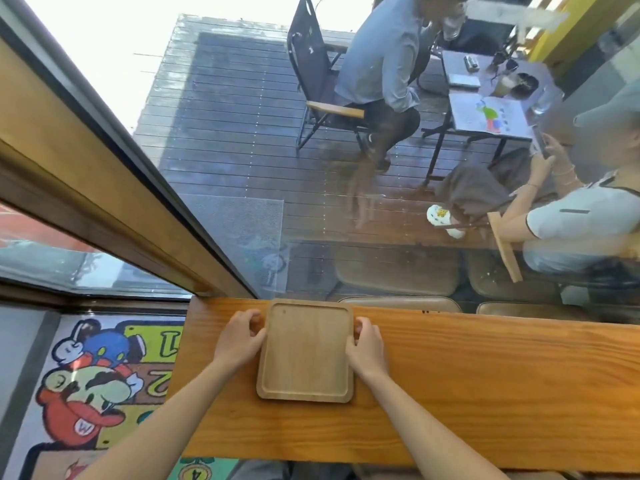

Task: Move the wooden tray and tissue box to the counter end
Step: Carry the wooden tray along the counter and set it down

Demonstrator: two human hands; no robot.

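The tray [306, 349] is lying flat on the counter [485, 386], close to its left end, with its long sides running away from the viewer. It is pale wood (lighter than the counter), rectangular with rounded corners and a low raised rim, and is holding nothing.

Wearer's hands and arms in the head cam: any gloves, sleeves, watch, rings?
None visible. Left hand and right hand are bare, no gloves. Both forearms are uncovered up to the bottom edge of the frame, so no sleeve shows. No watch, bracelet or band at either wrist, and no rings on the fingers that show. No markings or tattoos can be made out.
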